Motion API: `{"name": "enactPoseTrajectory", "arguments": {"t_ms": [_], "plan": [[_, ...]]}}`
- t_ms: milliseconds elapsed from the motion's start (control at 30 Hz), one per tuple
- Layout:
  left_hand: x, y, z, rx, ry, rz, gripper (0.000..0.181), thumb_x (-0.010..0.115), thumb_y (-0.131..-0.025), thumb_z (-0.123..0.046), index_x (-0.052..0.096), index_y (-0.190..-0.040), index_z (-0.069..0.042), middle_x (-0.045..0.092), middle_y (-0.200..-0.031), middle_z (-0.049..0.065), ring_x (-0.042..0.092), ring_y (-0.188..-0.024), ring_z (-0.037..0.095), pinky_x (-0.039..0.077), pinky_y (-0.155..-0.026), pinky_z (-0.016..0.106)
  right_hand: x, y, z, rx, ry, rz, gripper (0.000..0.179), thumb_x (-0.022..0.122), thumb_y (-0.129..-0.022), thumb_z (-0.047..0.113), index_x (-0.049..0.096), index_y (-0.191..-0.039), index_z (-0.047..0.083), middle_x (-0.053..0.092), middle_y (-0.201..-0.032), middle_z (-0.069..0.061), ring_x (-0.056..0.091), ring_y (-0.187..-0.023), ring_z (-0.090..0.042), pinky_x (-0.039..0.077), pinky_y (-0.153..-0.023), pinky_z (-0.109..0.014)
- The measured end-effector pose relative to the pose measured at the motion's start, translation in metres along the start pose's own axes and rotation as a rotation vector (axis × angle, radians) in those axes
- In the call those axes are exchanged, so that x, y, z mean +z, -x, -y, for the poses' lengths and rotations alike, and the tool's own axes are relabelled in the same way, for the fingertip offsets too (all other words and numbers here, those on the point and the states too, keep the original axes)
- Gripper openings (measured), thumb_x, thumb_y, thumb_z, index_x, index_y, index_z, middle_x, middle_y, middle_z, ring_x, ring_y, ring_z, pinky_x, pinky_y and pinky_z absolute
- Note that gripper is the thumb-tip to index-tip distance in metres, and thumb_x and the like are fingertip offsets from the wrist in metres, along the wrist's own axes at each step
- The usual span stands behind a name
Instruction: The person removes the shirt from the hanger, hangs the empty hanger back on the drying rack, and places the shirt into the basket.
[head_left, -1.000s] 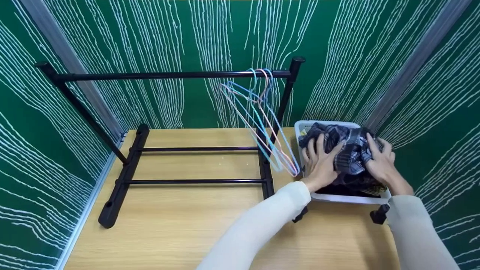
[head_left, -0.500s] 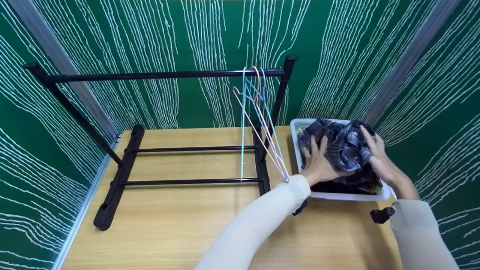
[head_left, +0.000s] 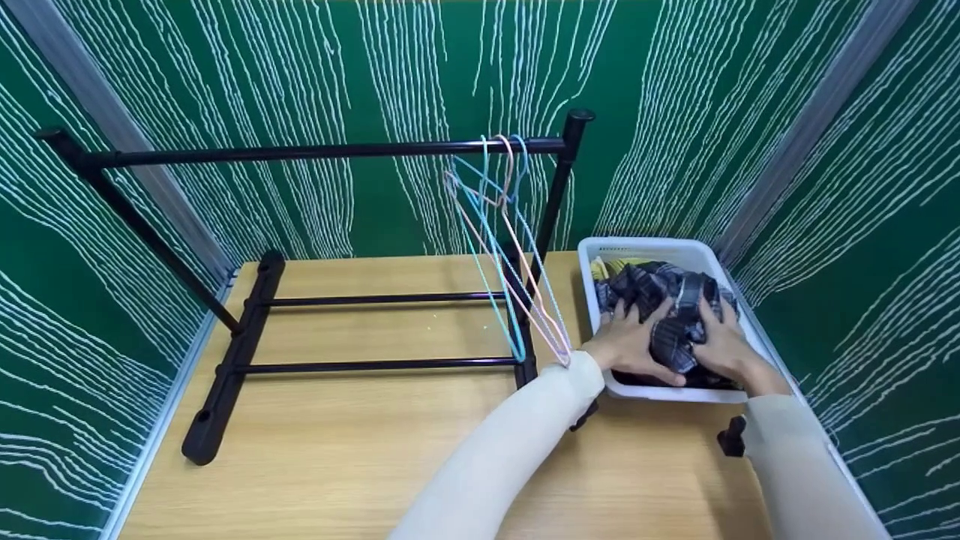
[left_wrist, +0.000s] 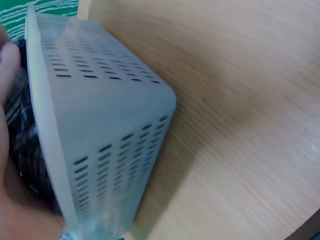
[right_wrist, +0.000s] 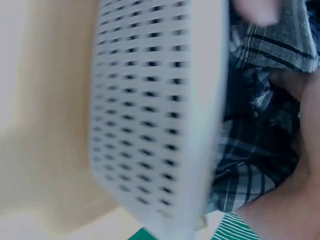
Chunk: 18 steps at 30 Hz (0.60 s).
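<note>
A bundle of dark plaid cloth (head_left: 679,300), with grey and white checks, lies in a white plastic basket (head_left: 705,259) on the right. My left hand (head_left: 626,345) presses on its left side with fingers spread and thumb stretched out. On the right side of the bundle rests my right hand (head_left: 726,346), its fingers also spread. In the right wrist view, plaid folds (right_wrist: 255,165) lie against that hand, just inside the slotted basket wall (right_wrist: 145,100). The left wrist view shows the basket's outside (left_wrist: 110,105), with my left hand partly cut off at the edge.
A black garment rack (head_left: 322,152) stands to the left on the wooden tabletop (head_left: 390,450). Several pastel wire hangers (head_left: 506,247) hang near its right post, close to my left sleeve. Yellow cloth (head_left: 622,266) shows at the basket's back. Green walls enclose the table.
Both hands have moved down with the plaid bundle, which now sits lower in the basket and leaves its back rim and yellow cloth visible. The hangers have swung.
</note>
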<state>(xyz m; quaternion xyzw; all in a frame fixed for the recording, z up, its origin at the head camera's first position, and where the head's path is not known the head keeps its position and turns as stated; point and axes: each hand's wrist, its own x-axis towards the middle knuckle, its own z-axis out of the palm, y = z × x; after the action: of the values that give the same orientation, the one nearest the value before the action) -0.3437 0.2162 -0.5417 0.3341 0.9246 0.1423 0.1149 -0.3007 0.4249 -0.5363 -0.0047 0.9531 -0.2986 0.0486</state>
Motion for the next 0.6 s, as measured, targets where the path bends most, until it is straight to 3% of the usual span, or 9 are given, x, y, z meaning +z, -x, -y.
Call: {"name": "enactPoseTrajectory", "arguments": {"t_ms": [133, 233, 400, 600], "plan": [[0.0, -0.002, 0.001, -0.015, 0.105, 0.05, 0.098, 0.048, -0.091, -0.087, -0.01, -0.163, -0.054, 0.007, -0.178, 0.006, 0.002, -0.164, 0.034, 0.009, -0.131, 0.052, 0.015, 0.0, -0.011, -0.033, 0.05, -0.065, 0.096, 0.065, -0.087, 0.017, 0.015, -0.161, -0.016, -0.005, -0.163, -0.047, 0.009, -0.143, -0.076, 0.017, -0.116, -0.081], [0.004, -0.003, -0.001, -0.012, 0.057, 0.016, 0.083, 0.037, -0.099, -0.081, -0.002, -0.166, -0.052, 0.014, -0.178, 0.007, 0.009, -0.163, 0.035, 0.014, -0.131, 0.053, 0.021, 0.0, -0.012, -0.032, 0.065, -0.078, 0.096, 0.069, -0.089, 0.023, 0.019, -0.158, -0.02, -0.002, -0.162, -0.047, 0.009, -0.143, -0.076, 0.015, -0.116, -0.081], [0.014, -0.004, -0.006, 0.003, -0.186, -0.085, 0.088, 0.051, -0.101, -0.07, 0.01, -0.171, -0.039, 0.027, -0.174, 0.01, 0.025, -0.159, 0.035, 0.028, -0.126, 0.049, 0.026, 0.0, -0.009, -0.013, 0.086, -0.058, 0.097, 0.071, -0.086, 0.02, 0.019, -0.158, -0.02, -0.001, -0.162, -0.047, 0.01, -0.143, -0.075, 0.019, -0.116, -0.08], [0.027, -0.004, -0.011, -0.044, -0.273, -0.083, 0.092, 0.059, -0.099, -0.069, 0.017, -0.172, -0.031, 0.038, -0.169, 0.006, 0.033, -0.156, 0.033, 0.031, -0.125, 0.047, 0.032, -0.001, -0.006, 0.009, 0.147, -0.028, 0.095, 0.069, -0.086, 0.017, 0.02, -0.158, -0.019, 0.003, -0.16, -0.048, 0.017, -0.139, -0.077, 0.024, -0.113, -0.082]]}}
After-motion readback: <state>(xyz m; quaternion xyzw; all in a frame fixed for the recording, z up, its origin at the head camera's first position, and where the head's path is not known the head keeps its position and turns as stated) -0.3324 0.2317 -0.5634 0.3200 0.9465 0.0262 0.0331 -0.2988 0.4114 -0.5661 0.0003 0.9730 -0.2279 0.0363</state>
